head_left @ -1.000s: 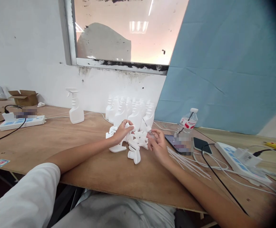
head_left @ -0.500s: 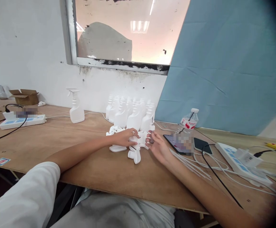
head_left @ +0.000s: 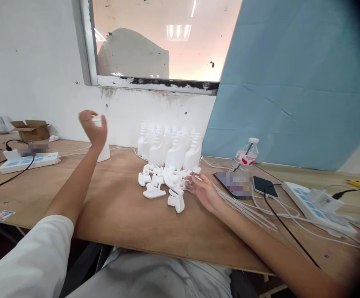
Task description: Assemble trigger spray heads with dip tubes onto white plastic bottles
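My left hand (head_left: 93, 128) is raised at the left, its fingers and thumb curled around the top of a white spray bottle (head_left: 104, 154) standing on the table. The bottle's sprayer head is mostly hidden behind the hand. At the right edge of a pile of white trigger sprayer heads (head_left: 170, 176), the fingers of my right hand (head_left: 206, 192) are bent around a small white plastic piece (head_left: 196, 169). Its exact kind is too small to tell. One sprayer head (head_left: 176, 201) lies nearest me, beside a white shroud-like part (head_left: 154, 193).
Several white bottles without heads (head_left: 175, 151) stand behind the pile against the wall. To the right are a clear drink bottle (head_left: 246, 157), two phones, thin white tubes (head_left: 248, 211) and a power strip (head_left: 316, 207). Another power strip (head_left: 31, 161) and a cardboard box (head_left: 32, 130) sit left.
My left hand has left the pile of sprayer heads and moved up and left to the standing spray bottle. The right hand stays beside the pile with the small white piece.
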Action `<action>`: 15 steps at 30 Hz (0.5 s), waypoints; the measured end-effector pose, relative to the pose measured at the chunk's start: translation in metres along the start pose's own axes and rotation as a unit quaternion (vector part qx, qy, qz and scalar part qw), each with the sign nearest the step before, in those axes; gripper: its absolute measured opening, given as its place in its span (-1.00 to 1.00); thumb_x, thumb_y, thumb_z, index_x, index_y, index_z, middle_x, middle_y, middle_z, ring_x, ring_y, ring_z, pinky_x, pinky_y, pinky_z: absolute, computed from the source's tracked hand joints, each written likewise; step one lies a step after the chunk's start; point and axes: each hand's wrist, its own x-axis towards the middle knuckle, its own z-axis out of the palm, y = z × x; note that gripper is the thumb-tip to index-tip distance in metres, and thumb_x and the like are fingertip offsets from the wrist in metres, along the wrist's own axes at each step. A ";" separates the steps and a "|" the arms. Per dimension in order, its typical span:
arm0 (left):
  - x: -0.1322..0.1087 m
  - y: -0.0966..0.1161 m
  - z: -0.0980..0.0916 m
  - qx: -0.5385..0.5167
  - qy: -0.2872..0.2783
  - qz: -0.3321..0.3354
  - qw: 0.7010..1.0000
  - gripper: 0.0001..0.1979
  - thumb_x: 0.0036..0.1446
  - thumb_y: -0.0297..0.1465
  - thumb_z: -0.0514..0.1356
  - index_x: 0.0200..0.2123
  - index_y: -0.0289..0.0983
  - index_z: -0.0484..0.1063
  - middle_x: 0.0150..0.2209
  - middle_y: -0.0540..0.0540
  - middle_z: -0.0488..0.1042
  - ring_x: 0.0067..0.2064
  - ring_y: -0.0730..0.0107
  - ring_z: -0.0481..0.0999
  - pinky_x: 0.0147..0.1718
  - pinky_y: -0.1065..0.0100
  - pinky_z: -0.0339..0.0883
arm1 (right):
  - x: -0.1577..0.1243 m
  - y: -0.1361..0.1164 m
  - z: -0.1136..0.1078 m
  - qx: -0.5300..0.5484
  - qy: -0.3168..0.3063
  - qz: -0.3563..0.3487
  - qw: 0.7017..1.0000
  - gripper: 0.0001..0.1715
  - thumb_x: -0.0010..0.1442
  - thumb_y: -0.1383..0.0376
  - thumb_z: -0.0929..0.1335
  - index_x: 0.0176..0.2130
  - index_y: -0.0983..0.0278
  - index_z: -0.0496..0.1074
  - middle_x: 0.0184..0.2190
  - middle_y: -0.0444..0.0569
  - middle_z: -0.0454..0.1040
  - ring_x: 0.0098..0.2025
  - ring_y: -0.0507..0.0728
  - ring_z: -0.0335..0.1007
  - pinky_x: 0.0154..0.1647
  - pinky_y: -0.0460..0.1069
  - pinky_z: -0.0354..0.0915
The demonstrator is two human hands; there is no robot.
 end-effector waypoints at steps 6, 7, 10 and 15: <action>-0.043 -0.096 -0.015 0.101 -0.041 -0.200 0.974 -0.46 0.07 -0.34 0.31 -0.02 -0.38 0.08 0.09 -0.27 0.21 0.06 0.28 0.23 0.13 0.23 0.09 | 0.004 0.001 -0.005 -0.007 0.014 -0.024 1.000 -0.67 -0.06 0.20 0.54 -0.28 0.23 0.46 -0.32 -0.09 0.53 -0.31 0.07 0.44 -0.14 0.02 0.30; -0.055 -0.105 -0.014 0.097 -0.070 -0.221 0.968 -0.45 0.02 -0.36 0.35 -0.04 -0.38 0.11 0.05 -0.26 0.26 0.01 0.27 0.29 0.09 0.23 0.15 | 0.004 0.000 -0.005 -0.009 0.015 -0.028 0.999 -0.67 -0.06 0.20 0.54 -0.28 0.23 0.47 -0.30 -0.08 0.53 -0.29 0.08 0.45 -0.13 0.02 0.31; -0.078 -0.119 -0.010 0.084 -0.148 -0.272 0.947 -0.50 -0.13 -0.41 0.41 -0.19 -0.34 0.20 -0.18 -0.18 0.41 -0.14 0.19 0.42 -0.11 0.20 0.32 | 0.004 -0.001 -0.005 -0.017 0.007 -0.038 0.999 -0.67 -0.04 0.18 0.53 -0.28 0.24 0.47 -0.25 -0.06 0.53 -0.25 0.09 0.46 -0.11 0.03 0.32; -0.079 -0.109 0.010 0.060 -0.179 -0.272 0.944 -0.60 -0.08 -0.35 0.37 -0.23 -0.30 0.26 -0.20 -0.18 0.45 -0.10 0.11 0.47 -0.12 0.22 0.36 | 0.001 -0.005 0.000 -0.021 -0.021 -0.026 0.999 -0.64 0.02 0.14 0.50 -0.20 0.19 0.41 -0.38 -0.12 0.48 -0.39 0.06 0.41 -0.32 0.01 0.34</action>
